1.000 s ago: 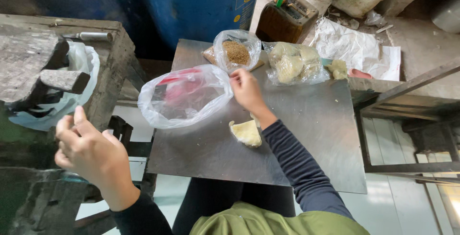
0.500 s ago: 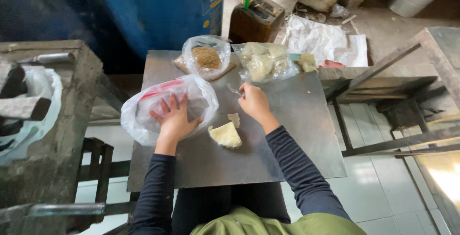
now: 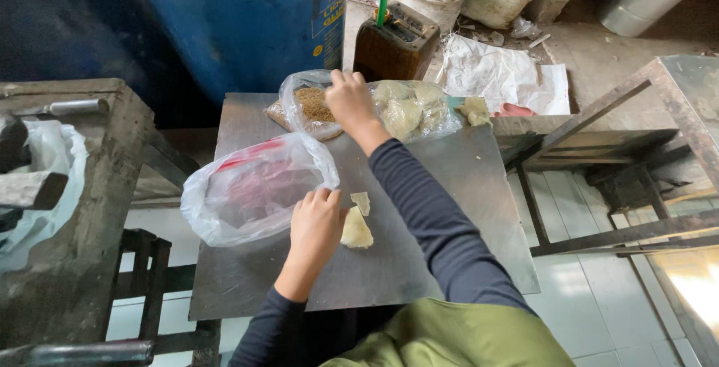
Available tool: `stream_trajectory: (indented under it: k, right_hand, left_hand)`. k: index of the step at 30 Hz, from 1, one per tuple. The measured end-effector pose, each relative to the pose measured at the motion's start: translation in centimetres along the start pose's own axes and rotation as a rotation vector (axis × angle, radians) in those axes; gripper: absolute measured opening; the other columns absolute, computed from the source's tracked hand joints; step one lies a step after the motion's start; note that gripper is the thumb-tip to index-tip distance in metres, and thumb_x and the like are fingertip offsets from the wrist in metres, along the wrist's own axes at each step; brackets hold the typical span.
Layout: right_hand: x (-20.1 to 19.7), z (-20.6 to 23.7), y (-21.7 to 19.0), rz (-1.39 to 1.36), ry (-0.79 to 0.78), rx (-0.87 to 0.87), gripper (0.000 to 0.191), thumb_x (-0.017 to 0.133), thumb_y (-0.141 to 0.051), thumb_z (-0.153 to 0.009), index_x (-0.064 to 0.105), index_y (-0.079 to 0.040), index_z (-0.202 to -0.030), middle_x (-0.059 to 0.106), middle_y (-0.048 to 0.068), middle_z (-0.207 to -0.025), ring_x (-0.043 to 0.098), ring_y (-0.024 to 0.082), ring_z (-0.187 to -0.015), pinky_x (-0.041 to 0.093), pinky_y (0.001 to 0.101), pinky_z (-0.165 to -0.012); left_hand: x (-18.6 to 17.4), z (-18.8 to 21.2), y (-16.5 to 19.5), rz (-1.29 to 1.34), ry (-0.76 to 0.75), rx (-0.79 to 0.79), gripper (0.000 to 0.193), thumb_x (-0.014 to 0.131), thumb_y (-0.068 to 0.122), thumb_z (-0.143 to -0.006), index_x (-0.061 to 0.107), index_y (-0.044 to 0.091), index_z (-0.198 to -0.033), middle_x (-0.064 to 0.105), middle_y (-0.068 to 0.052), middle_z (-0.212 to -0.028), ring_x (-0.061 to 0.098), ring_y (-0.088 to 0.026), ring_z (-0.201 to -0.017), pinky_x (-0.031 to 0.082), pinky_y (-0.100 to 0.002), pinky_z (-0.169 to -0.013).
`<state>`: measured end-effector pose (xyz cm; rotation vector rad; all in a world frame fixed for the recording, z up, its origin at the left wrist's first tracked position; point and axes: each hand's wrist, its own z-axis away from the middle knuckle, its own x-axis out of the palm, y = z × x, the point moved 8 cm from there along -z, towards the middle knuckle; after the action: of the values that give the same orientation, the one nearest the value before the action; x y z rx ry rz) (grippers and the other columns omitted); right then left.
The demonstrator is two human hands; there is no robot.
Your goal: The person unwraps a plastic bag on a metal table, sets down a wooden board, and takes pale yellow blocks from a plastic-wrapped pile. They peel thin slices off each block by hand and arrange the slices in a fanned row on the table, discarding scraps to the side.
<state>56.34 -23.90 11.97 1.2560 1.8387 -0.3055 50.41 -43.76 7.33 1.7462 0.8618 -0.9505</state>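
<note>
A: What is seen nearest on the counter [image 3: 419, 262]?

B: A grey metal top is seen, scuffed and dull. The left hand [image 3: 316, 225] is laid at the mouth of a clear plastic bag [image 3: 247, 191] with red contents, its fingers [image 3: 318, 198] bent and resting on the bag's edge; whether the plastic is pinched cannot be told. Just beside that hand, 2 pale yellow dough pieces [image 3: 356, 221] are lying on the bare metal.

A: And further back?

B: The right hand [image 3: 349, 101] is stretched to the far edge, its fingers curled down onto a bag of brown grains [image 3: 308, 105]; a true grasp cannot be made out. Touching that bag, a second bag of pale lumps [image 3: 408, 108] is set.

A: What is shown of the room?

B: A rough concrete block [image 3: 82, 210] is seen to the left, a metal frame [image 3: 622, 157] to the right over white floor tiles [image 3: 599, 307]. Beyond the counter, a blue drum [image 3: 247, 22], a brown canister [image 3: 393, 45] and crumpled white sacks [image 3: 502, 75] are placed.
</note>
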Motion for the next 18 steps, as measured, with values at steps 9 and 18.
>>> stream_trajectory:
  k: [9, 18]
  right_hand:
    - [-1.5, 9.9, 3.0, -0.848, -0.094, 0.378, 0.017, 0.073, -0.017, -0.092, 0.067, -0.006, -0.103, 0.063, 0.012, -0.104, 0.065, 0.032, -0.101, 0.053, 0.0419, -0.088]
    - [-0.4, 21.4, -0.2, -1.014, -0.577, 0.51, 0.019, 0.072, -0.017, -0.089, 0.066, -0.005, -0.103, 0.068, 0.011, -0.099, 0.071, 0.026, -0.092, 0.056, 0.0366, -0.083]
  left_hand:
    - [4.7, 2.4, -0.9, -0.079, -0.138, 0.024, 0.046, 0.082, 0.041, -0.077, 0.065, 0.007, -0.102, 0.064, -0.01, -0.103, 0.058, -0.032, -0.107, 0.041, -0.05, -0.089]
    - [5.2, 2.5, -1.4, 0.211, -0.215, 0.009, 0.045, 0.084, 0.028, -0.074, 0.058, 0.007, -0.104, 0.067, -0.013, -0.099, 0.063, -0.037, -0.098, 0.045, -0.051, -0.085]
